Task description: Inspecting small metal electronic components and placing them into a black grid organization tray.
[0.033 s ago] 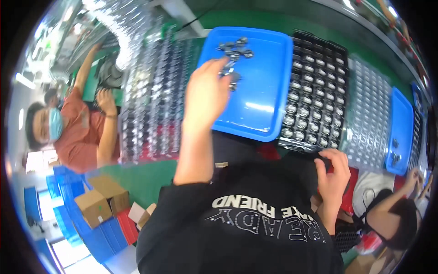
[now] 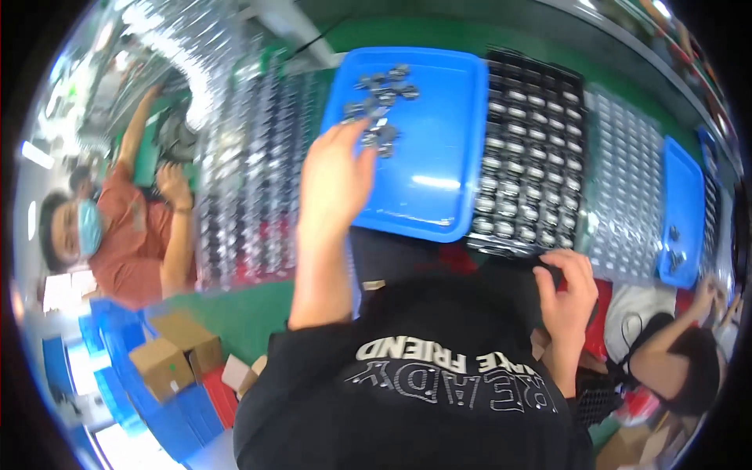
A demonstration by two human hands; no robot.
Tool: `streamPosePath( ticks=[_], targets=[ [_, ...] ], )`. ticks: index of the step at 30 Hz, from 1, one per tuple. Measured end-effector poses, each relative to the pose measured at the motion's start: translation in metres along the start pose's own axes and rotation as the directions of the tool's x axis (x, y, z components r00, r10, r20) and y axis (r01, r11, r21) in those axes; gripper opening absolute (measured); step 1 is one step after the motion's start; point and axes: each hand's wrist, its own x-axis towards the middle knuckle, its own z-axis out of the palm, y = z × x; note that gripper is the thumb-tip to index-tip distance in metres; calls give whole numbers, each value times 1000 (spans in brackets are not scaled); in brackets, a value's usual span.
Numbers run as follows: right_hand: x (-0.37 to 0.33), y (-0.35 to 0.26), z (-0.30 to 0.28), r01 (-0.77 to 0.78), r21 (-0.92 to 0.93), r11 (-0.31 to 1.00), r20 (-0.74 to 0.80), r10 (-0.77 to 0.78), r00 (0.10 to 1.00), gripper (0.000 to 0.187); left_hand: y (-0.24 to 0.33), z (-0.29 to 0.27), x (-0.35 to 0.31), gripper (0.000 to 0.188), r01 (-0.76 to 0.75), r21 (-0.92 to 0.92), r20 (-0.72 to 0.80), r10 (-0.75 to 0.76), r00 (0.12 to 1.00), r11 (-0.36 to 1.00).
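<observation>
My left hand (image 2: 333, 172) reaches over the left rim of a blue plastic tray (image 2: 435, 141). Its fingertips are at a loose group of small dark and shiny metal parts (image 2: 386, 95), with thumb and forefinger apart. Whether the fingers touch a part is hard to make out. My right hand (image 2: 572, 290) rests at the near edge of a black tray (image 2: 536, 141), thumb and curved fingers apart and nothing seen between them. Rows of shiny pieces sit in the black tray's pockets.
Clear plastic blister trays (image 2: 623, 180) lie right of the black tray, and a tall stack of them (image 2: 251, 172) stands at the left. Farther right is another blue tray (image 2: 684, 204). A masked co-worker (image 2: 129, 235) sits left; cardboard boxes (image 2: 168, 364) are behind.
The whole view has shifted slightly. My left hand has drawn a little nearer over the tray, and more of the metal parts show beyond its fingers. My right hand stays by the black tray.
</observation>
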Motion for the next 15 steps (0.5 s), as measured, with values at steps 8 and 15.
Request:
streamPosePath(
  ticks=[8, 15],
  targets=[
    [2, 24, -25, -77, -53, 996, -122, 70, 990, 18, -6, 13, -87, 36, -104, -68, 320, 120, 940, 992],
    [-35, 86, -72, -803, -73, 591, -424, 711, 561, 36, -16, 26, -80, 33, -30, 17, 260, 25, 965, 999]
  ],
)
